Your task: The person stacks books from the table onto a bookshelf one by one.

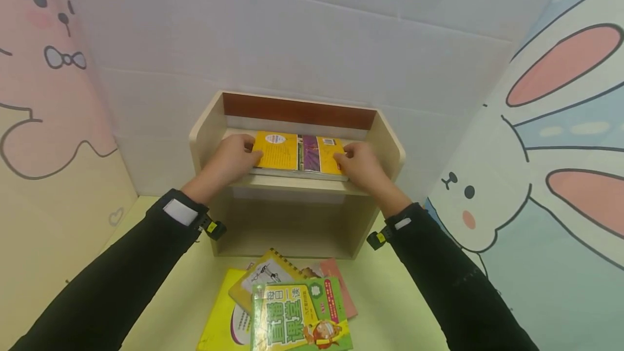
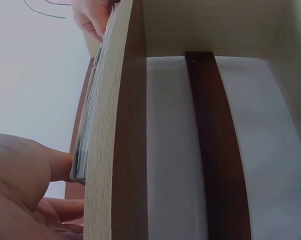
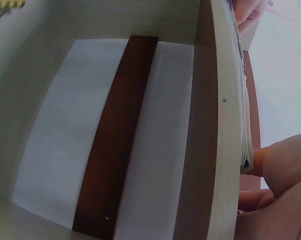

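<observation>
A yellow book [image 1: 278, 151] with a purple and green band across its middle lies flat on the upper level of a small wooden shelf unit [image 1: 292, 184]. Whether it is one book or several side by side, I cannot tell. My left hand [image 1: 234, 157] grips its left end, the thumb near the front edge. At the opposite end, my right hand [image 1: 364, 166] holds it the same way. Page edges [image 2: 93, 107] show at the shelf board's rim in the left wrist view. Fingertips at the far side of each end are partly hidden.
Below the unit, a green book [image 1: 297, 316] overlaps a spiral-bound notebook [image 1: 265, 275], a yellow book [image 1: 219, 313] and a pink one [image 1: 341, 291]. The unit's side panels [image 1: 390, 137] rise beside both hands. Behind stands a white wall [image 1: 302, 42].
</observation>
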`<state>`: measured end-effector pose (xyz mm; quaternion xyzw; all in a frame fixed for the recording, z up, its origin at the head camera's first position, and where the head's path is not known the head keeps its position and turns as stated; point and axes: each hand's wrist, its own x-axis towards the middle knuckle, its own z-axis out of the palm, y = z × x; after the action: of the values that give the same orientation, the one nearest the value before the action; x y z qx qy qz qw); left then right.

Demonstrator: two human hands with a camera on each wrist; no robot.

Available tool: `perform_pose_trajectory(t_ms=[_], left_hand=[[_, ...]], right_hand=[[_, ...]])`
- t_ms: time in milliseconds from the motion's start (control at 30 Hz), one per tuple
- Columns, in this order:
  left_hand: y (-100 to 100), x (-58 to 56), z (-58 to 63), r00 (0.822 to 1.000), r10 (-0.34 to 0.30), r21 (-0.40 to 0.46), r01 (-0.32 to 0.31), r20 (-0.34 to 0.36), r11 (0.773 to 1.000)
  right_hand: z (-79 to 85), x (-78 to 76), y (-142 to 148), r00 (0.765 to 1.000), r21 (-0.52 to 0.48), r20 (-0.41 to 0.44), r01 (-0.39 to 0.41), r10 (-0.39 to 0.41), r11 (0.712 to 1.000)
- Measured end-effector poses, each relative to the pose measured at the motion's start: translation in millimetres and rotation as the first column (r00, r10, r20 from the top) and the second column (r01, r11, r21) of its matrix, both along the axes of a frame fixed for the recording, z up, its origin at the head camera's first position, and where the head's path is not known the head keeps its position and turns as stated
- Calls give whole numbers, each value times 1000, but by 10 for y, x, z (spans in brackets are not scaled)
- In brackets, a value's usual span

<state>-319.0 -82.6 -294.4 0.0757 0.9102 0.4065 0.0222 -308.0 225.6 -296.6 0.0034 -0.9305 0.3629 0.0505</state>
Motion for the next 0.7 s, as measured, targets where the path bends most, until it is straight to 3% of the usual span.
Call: perform_pose_trajectory(t_ms=[300,700], left_hand=[[-14,11,-8,999,16,-50,-18,-32,999],[-41,24,8,998,40,-59,-42,-38,997]], right_hand=[[23,7,-71,1000,97,-2,18,-18,995],[53,21,-73,1000,93,16,10,-12,996]])
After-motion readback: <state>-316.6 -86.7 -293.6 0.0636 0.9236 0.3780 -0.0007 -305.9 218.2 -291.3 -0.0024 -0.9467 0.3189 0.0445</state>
